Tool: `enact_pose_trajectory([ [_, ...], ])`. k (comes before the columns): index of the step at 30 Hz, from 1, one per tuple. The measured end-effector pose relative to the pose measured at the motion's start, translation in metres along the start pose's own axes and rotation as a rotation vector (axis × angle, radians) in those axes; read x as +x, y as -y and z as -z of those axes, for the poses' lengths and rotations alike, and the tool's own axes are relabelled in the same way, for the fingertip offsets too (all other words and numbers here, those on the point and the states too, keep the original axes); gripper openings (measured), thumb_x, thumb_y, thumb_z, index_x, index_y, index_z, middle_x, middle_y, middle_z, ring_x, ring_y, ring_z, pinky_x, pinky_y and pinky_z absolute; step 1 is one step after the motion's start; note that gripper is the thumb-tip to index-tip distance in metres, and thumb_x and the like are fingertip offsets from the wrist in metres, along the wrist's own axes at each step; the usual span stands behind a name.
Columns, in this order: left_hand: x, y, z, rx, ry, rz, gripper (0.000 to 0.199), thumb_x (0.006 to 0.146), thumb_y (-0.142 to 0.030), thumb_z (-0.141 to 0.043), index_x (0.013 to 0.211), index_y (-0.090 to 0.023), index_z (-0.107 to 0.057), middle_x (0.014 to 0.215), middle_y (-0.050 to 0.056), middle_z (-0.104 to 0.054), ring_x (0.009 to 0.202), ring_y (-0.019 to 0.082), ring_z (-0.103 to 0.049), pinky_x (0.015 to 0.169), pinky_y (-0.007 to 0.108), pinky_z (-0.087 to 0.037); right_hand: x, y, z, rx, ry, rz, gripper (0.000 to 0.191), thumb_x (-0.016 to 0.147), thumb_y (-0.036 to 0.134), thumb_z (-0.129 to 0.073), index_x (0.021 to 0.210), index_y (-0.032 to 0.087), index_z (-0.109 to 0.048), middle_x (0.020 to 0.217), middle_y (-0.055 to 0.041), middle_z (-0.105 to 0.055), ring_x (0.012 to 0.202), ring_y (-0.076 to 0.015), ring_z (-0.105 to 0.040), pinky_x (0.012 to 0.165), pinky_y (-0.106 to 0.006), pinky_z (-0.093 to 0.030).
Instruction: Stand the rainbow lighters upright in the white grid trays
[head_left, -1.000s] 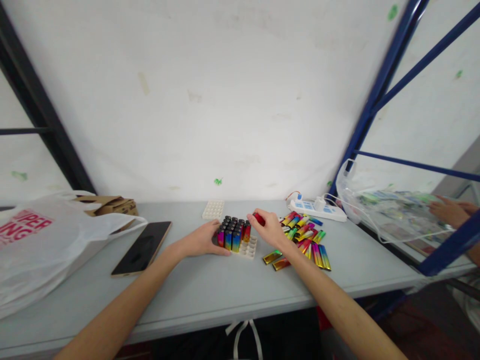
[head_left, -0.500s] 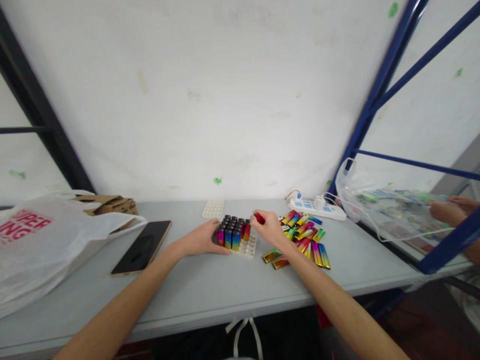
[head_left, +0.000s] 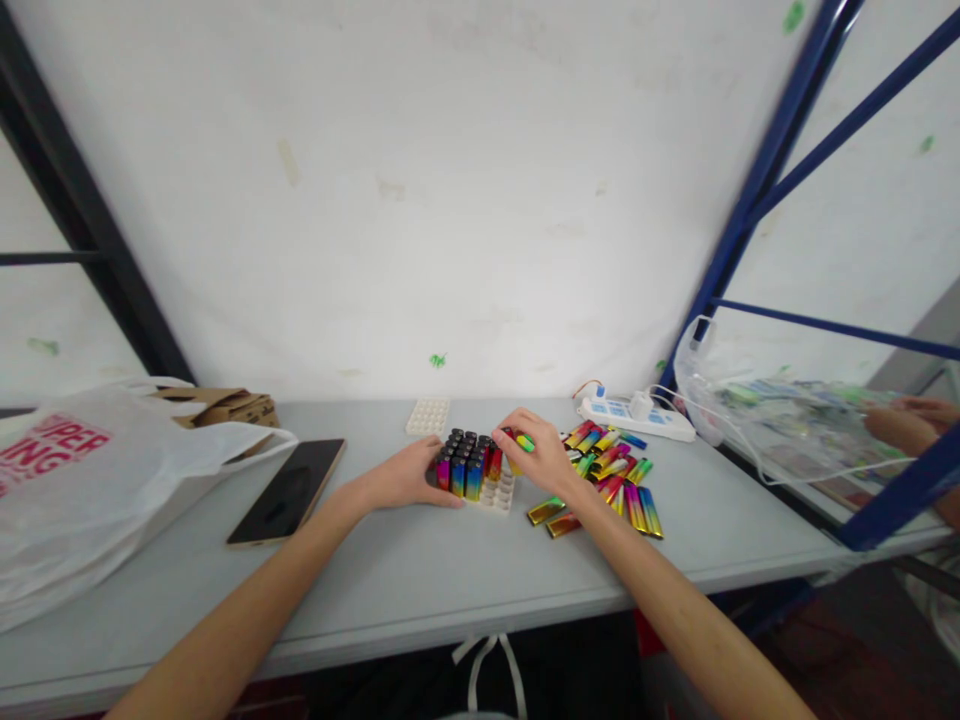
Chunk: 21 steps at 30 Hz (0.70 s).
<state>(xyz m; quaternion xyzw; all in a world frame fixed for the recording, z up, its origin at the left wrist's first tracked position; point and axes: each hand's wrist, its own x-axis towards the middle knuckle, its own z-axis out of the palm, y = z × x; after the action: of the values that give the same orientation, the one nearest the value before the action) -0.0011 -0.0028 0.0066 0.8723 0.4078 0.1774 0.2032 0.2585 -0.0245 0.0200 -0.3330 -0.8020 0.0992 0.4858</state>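
Note:
My left hand (head_left: pixel 409 473) curls round the left side of a pale tray (head_left: pixel 498 493) with round holes, its thumb along the front edge. Black-topped, shiny rainbow lighters (head_left: pixel 459 468) stand upright in rows in the tray's left part. Over the tray's right back part, my right hand (head_left: pixel 536 452) is closed on a lighter (head_left: pixel 525 441), whose green and yellow end shows between the fingers. Under the fingertips a yellowish lighter body is partly hidden. Bare holes show at the tray's front right.
A pile of loose lighters (head_left: pixel 611 465) lies right of my right hand. Behind stand a second pale tray (head_left: pixel 428 416) and a white power strip (head_left: pixel 637 417). A phone (head_left: pixel 289 492) and plastic bag (head_left: pixel 97 480) lie left. At far right are a blue frame (head_left: pixel 735 240) and another person's hands (head_left: pixel 911 420).
My right hand has shifted slightly left and lower over the tray. The lighter in it now shows a green and yellow end instead of red. My left hand stays at the tray.

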Motion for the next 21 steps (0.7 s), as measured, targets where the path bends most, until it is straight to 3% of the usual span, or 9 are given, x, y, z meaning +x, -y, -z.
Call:
enact_pose_trajectory([
  [7, 0.0004, 0.0041, -0.0021, -0.027, -0.020, -0.022, 0.074, 0.063, -0.061, -0.086, 0.121, -0.019, -0.067, 0.121, 0.010, -0.069, 0.111, 0.033, -0.063, 0.101, 0.042, -0.049, -0.0029, -0.0003, -0.0054, 0.035, 0.117, -0.031, 0.023, 0.094, 0.039, -0.068, 0.087, 0.018, -0.072, 0.076, -0.0017, -0.066, 0.065, -0.0139, -0.056, 0.065, -0.027, -0.044],
  [21, 0.0009, 0.0053, -0.0025, -0.012, -0.017, -0.007, 0.071, 0.062, -0.060, -0.086, 0.118, -0.019, -0.068, 0.118, 0.010, -0.069, 0.108, 0.033, -0.064, 0.098, 0.042, -0.050, -0.0042, -0.0052, -0.0087, 0.018, 0.098, 0.017, 0.019, 0.092, 0.037, -0.072, 0.088, 0.019, -0.067, 0.070, 0.0026, -0.057, 0.063, -0.0128, -0.053, 0.064, -0.026, -0.041],
])
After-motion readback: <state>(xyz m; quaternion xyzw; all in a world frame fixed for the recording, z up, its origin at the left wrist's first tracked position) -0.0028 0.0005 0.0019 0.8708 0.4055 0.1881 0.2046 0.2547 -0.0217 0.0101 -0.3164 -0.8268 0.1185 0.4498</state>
